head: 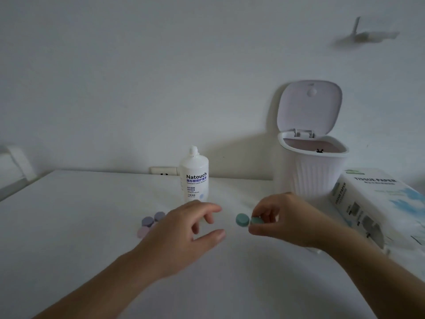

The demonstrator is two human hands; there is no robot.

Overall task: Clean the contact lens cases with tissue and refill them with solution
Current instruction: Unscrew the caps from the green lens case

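A green contact lens case (242,219) with two round caps is at the middle of the white table. My right hand (282,219) pinches its right cap between thumb and fingertips. My left hand (186,229) hovers just left of the case, fingers spread and relaxed, holding nothing. A purple lens case (151,220) and a pink cap (143,231) lie to the left, partly hidden behind my left hand. A white bottle of contact lens solution (195,178) stands upright behind the hands. A pack of tissue paper (381,203) lies at the right.
A small white ribbed bin (310,173) with its lid flipped open stands at the back right, between the bottle and the tissue pack. A wall socket (163,171) sits at the table's back edge. The table (69,215) meets a white wall behind.
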